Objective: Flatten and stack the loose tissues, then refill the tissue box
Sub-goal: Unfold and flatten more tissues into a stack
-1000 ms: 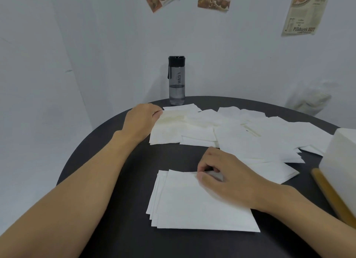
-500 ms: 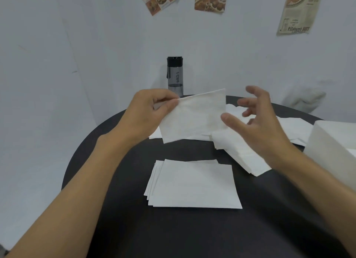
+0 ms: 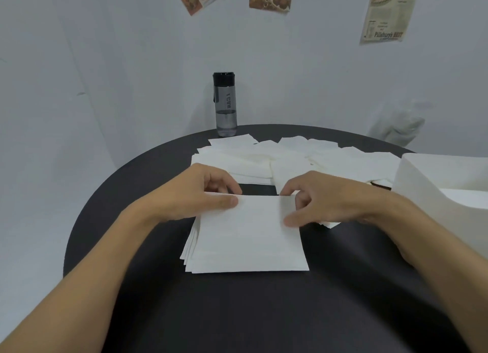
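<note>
Black surface point(image 3: 126, 199) holds everything. On the left, the left hand point(image 3: 203, 194) has its grip pinched on the far left corner of the top tissue point(image 3: 250, 236). That tissue lies on the stack point(image 3: 188, 252), near the middle of the surface. The right hand point(image 3: 324, 202) has its grip pinched on the far right corner of the same tissue. Behind the hands lie the loose tissues point(image 3: 248, 160), with a bottle point(image 3: 225, 104) at the back. The tissue box point(image 3: 435, 173) stands at the far right. The stack's left edges stick out like little steps. If the hands let go crooked, the top tissue may sit crooked too. Pulling too hard could tear or wrinkle it.
</note>
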Demonstrator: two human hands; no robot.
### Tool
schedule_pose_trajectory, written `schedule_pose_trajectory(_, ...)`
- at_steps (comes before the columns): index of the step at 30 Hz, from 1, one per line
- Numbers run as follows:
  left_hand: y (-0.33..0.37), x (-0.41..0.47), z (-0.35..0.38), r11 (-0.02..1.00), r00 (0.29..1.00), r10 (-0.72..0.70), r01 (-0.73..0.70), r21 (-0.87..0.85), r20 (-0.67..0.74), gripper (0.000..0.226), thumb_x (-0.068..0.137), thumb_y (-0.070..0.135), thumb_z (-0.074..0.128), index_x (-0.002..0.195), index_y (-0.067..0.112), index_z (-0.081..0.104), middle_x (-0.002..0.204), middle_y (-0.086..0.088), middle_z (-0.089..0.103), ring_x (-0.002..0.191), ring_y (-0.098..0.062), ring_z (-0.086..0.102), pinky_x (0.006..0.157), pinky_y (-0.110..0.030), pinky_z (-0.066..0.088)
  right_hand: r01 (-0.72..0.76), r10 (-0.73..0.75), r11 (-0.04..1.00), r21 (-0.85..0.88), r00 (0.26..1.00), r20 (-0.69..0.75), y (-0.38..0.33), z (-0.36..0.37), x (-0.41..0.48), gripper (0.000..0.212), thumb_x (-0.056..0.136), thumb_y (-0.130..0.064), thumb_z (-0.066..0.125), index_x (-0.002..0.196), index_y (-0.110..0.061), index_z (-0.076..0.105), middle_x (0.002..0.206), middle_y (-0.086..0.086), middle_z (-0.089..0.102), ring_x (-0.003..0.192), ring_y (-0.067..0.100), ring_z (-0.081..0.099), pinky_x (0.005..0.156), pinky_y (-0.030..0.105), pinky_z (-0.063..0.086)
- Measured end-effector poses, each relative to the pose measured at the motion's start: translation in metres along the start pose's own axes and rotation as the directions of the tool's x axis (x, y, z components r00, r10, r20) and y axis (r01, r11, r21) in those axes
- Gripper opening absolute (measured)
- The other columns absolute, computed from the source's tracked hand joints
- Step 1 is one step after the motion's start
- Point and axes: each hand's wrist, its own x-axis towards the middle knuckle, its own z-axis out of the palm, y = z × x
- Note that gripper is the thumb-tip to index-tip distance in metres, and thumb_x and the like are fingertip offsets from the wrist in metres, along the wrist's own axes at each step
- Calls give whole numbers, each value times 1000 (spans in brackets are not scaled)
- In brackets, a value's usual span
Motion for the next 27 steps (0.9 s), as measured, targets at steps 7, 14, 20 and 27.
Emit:
schedule_pose_trajectory(7,-2,-1,0,997,996,6,-12,70,90,11,92,17,72,96,26,75,92,2,75,89,-16,71,87,-37,56,-13,-83,983,-182,857,-508,27,8,28,12,91,-27,67,100,-22,63,98,-7,62,92,15,57,76,25,44)
schedule_pose_trajectory(14,-4,-1,4,989,974,-45,12,145,224,17,87,26,78,102,32,73,105,12,70,97,-6,66,88,-26,54,-10,-75,986,-164,861,-503,30,29,46,45,80,-52,74,116,-28,62,123,-9,57,117,16,49,103,38,39)
schedule_pose_trajectory(20,-1,-2,5,974,947,-51,-23,225,318,44,84,34,79,120,49,60,112,22,59,106,2,56,91,-19,49,-9,-62,992,-129,842,-536,31,34,52,33,81,-50,74,103,-28,63,117,-10,58,113,14,52,102,40,38)
schedule_pose_trajectory(27,0,-3,6,975,938,-26,-53,217,346,41,86,30,78,120,45,62,110,28,60,103,0,58,90,-19,50,-19,-24,997,-69,822,-569,25,34,56,16,87,-34,60,73,-33,65,97,-14,67,97,13,58,95,47,45)
